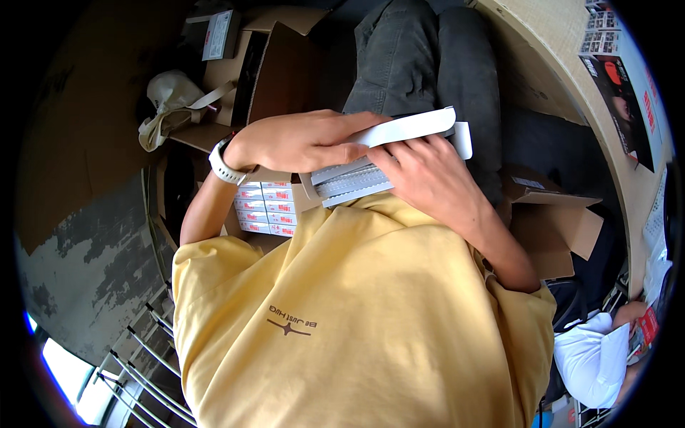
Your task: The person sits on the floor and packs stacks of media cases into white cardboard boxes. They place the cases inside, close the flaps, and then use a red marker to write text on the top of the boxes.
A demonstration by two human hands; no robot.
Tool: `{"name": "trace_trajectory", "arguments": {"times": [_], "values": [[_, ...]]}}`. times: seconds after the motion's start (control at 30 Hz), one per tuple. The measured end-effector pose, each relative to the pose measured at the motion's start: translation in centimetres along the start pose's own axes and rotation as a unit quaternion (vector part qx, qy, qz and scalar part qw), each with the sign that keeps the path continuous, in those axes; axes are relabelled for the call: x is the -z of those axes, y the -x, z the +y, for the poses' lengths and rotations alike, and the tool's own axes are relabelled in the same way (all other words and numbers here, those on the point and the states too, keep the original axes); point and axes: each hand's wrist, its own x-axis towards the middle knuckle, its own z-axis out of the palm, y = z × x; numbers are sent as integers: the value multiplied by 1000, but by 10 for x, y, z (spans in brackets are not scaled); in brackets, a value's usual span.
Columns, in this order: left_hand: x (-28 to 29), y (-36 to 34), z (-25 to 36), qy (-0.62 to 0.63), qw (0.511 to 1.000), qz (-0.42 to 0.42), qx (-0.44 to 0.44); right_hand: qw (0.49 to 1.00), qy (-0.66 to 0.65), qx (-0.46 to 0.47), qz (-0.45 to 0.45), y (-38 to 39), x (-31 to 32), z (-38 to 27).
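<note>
An opened white carton (357, 197) lies across my lap, with rows of thin grey, ridge-edged pieces (351, 180) packed inside. Its long white flap (410, 127) stands raised. My left hand (314, 139), with a white-banded watch (227, 165) on the wrist, reaches over from the left and pinches that flap between thumb and fingers. My right hand (428, 171) curls over the carton's right end, its fingertips tucked behind the flap and partly hidden. A small white end flap (463, 140) sticks out beyond the right fingers.
Left of my lap, a cardboard box holds several small white cartons (267, 208). Another open cardboard box (285, 78) stands farther off, near a cream cloth bag (175, 96). An open box (553, 221) is at right, under a curved tabletop (564, 53). A person's white sleeve (592, 357) shows lower right.
</note>
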Motion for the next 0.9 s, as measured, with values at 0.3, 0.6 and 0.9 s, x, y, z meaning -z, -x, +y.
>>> {"name": "trace_trajectory", "arguments": {"times": [0.3,0.6,0.9], "values": [[-22,-1,-32,-36,983,119,-138,994,-90,-35,-54,-10,7,-4],[-25,-6,-33,8,987,105,-120,998,30,-27,-47,-10,14,-12],[-22,-10,-45,-30,972,167,-162,996,-65,-23,-50,-1,-11,-2]]}}
